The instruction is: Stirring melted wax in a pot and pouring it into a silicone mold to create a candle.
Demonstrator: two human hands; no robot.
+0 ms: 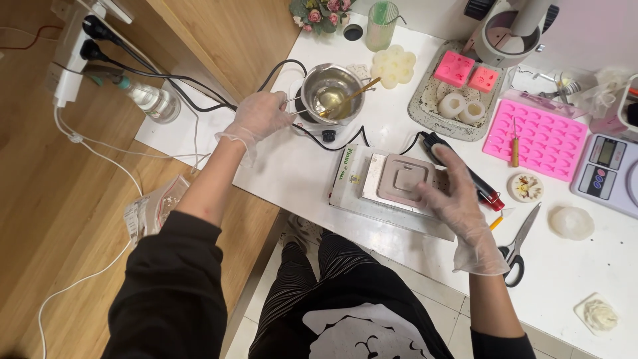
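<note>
My left hand (260, 116), in a clear glove, grips the thin handle of a small metal melting pot (330, 92) that sits on a white base. The pot holds yellowish liquid and a wooden stick (352, 95) leans in it. My right hand (455, 193), also gloved, hovers with fingers spread over the right edge of a grey square silicone mould (403, 178) that rests on a flat white box (352, 174). A black heat tool with a red tip (465, 170) lies just beyond that hand.
A pink multi-cavity mould (541, 136) with a small wooden-handled tool lies at right, beside a digital scale (606, 171). Scissors (518, 244) lie near the table's front edge. A speckled tray (432, 110) holds white and pink moulds. Black cables run to a wall power strip (76, 50).
</note>
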